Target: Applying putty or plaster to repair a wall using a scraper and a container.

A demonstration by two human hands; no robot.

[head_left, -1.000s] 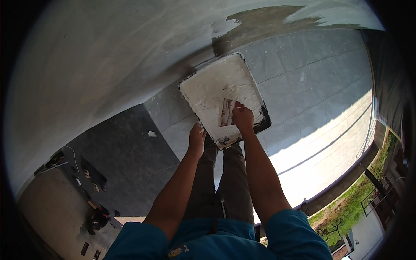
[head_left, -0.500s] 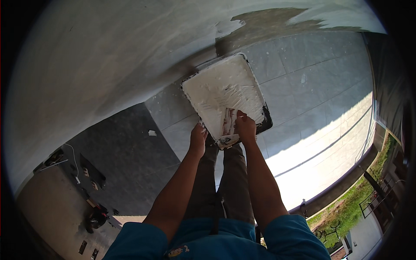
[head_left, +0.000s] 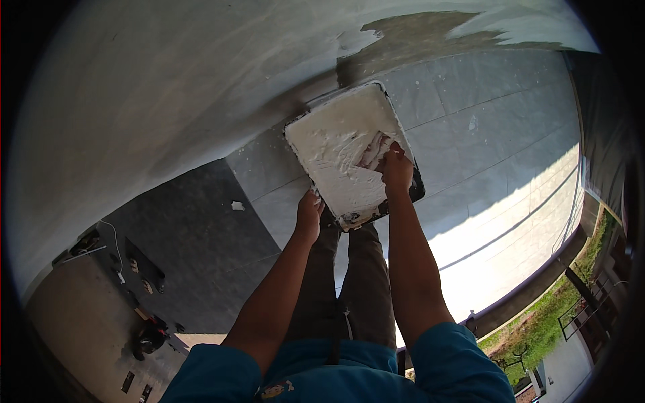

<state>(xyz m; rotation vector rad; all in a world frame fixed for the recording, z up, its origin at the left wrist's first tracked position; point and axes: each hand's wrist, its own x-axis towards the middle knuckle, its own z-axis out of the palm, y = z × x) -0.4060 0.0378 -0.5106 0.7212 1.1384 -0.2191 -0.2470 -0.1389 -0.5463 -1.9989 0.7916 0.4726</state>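
Gripping the near edge of the plaster-laden board [head_left: 339, 151] with closed left hand [head_left: 309, 216], held it about level above the tiled floor [head_left: 490, 134], near the grey wall [head_left: 168, 87]. Pressed right hand [head_left: 396, 168] down on the white plaster, fingers curled around what was probably a trowel [head_left: 373, 149], half hidden. Best scraped slowly, board kept flat, pulling toward the body to avoid spills.

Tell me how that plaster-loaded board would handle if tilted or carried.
The board looks stiff, staying flat though the left hand grips only its near edge. The thick white plaster coat probably makes it heavy. The right hand presses a tool into the wet layer; tilted steeply, it might slide or drip.
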